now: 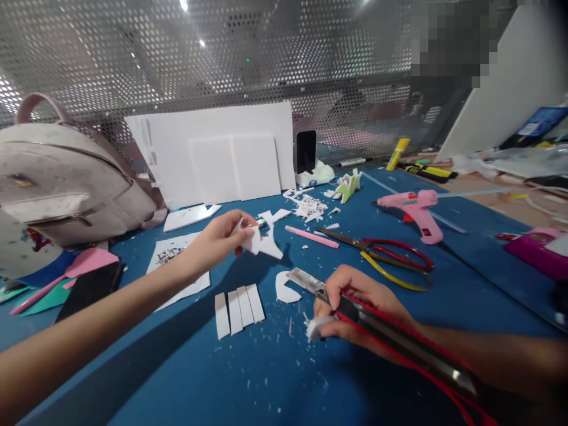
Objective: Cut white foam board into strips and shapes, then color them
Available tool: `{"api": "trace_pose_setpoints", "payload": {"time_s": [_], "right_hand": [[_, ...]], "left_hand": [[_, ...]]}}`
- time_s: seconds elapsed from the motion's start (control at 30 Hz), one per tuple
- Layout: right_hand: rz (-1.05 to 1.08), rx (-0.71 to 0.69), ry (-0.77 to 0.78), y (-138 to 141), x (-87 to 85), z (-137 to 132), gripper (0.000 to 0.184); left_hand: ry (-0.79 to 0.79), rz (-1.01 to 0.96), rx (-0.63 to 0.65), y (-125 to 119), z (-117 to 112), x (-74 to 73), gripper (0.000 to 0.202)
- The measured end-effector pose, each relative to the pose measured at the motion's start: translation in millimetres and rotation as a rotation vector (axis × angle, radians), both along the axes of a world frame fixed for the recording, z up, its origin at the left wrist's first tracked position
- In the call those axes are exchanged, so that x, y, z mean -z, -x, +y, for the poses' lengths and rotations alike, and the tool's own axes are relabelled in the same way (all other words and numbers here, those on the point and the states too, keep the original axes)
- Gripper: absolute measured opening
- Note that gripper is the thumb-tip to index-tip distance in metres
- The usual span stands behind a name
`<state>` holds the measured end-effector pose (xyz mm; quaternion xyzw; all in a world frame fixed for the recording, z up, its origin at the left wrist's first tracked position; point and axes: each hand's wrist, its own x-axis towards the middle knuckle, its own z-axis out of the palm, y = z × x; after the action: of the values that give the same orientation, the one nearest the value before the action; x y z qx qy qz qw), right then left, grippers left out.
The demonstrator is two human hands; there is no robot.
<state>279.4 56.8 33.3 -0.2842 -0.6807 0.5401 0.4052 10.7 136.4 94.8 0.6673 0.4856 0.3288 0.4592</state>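
My left hand (228, 234) pinches an irregular white foam board scrap (266, 242) above the blue table. A red and black box cutter (373, 316) with its blade out is in my right hand (361, 296). The same hand also has a small white foam piece (320, 327) between its fingers. Just past the blade tip lies a curved white cutout (286, 288). Several white strips (239, 309) lie side by side on the table between my hands.
A pink pen (312, 236), red and yellow scissors (394, 254) and a pink glue gun (415, 210) lie beyond my right hand. Foam scraps (309, 207) are heaped farther back. A backpack (66, 177) stands left; white boards (213, 154) lean at the back.
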Motion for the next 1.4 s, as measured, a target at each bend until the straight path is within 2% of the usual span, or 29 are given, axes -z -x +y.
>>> {"api": "trace_pose_setpoints", "payload": {"time_s": [0.17, 0.3, 0.4, 0.5, 0.57, 0.63, 0.7, 0.8, 0.93, 1.03, 1.17, 1.27, 1.4], "right_hand": [[0.008, 0.081, -0.059, -2, 7.9, 3, 0.034], [0.041, 0.110, -0.053, -4, 5.7, 9, 0.035], [0.021, 0.079, -0.045, -6, 4.5, 12, 0.035], [0.018, 0.069, -0.040, -7, 3.5, 13, 0.035], [0.018, 0.075, -0.045, -7, 3.2, 13, 0.034], [0.007, 0.071, -0.047, -7, 3.7, 13, 0.033], [-0.007, 0.065, -0.055, -8, 4.7, 14, 0.032], [-0.020, 0.077, -0.073, -6, 5.8, 17, 0.031], [-0.011, 0.083, -0.089, 2, 3.5, 17, 0.032], [-0.010, 0.070, -0.042, 13, -0.3, 12, 0.038], [-0.010, 0.031, 0.085, 30, -5.2, 3, 0.044], [-0.002, 0.002, 0.087, 36, -11.2, -2, 0.043], [-0.022, -0.009, 0.033, 28, -23.3, -4, 0.033]], "left_hand": [[-0.131, 0.079, 0.024, -59, 79, 0.0, 0.021], [-0.136, 0.148, 0.075, -104, 129, 10.6, 0.029], [-0.185, 0.192, 0.113, -118, 148, 19.2, 0.031], [-0.293, 0.219, 0.129, -109, 151, 20.2, 0.032], [-0.353, 0.225, 0.130, -92, 142, 15.6, 0.032], [-0.383, 0.223, 0.129, -72, 124, 8.4, 0.029], [-0.387, 0.214, 0.136, -51, 95, 0.9, 0.025], [-0.348, 0.184, 0.163, -25, 38, -5.6, 0.016], [-0.217, 0.164, 0.193, -7, -39, 0.1, 0.014], [-0.078, 0.119, 0.218, -8, -80, 11.7, 0.012], [0.093, 0.004, 0.206, -18, -103, 25.3, 0.030], [0.150, -0.048, 0.193, -21, -105, 28.2, 0.023], [0.143, 0.015, 0.265, -11, -107, 22.9, 0.017]]}}
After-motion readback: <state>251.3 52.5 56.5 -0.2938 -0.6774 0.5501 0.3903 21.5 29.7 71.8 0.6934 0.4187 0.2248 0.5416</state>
